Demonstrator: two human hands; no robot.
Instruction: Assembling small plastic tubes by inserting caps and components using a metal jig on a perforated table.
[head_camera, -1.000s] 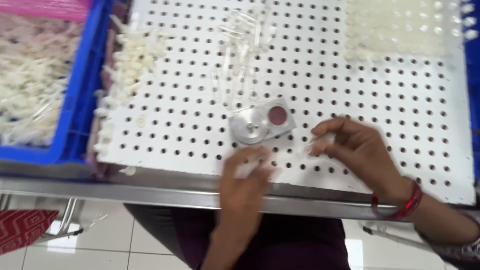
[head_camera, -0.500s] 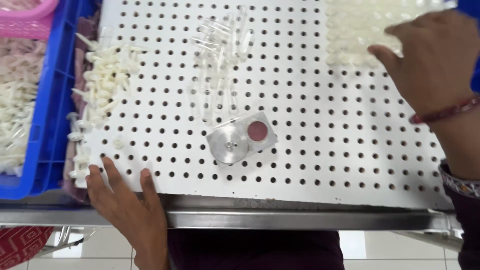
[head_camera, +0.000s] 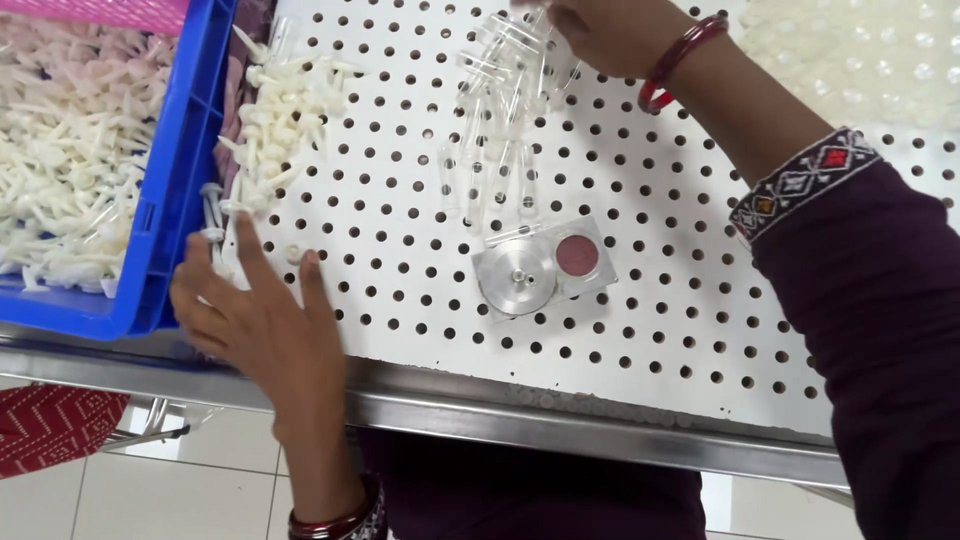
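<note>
Nearby, blue crate (head_camera: 165, 210) full of white plastic pieces (head_camera: 60, 190).

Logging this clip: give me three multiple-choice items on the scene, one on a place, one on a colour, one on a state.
1. Where does the metal fixture lie?
A. In the bin
B. On the perforated board
C. On the floor

2. What colour is the bin beside the board?
A. Blue
B. Green
C. Black

3. How is the left hand?
A. Clenched round a tube
B. Out of view
C. Open, fingers spread by the white plastic parts

B: the fixture sits on the holed white sheet.
A: the bin's wall is blue.
C: nothing is gripped.
</note>
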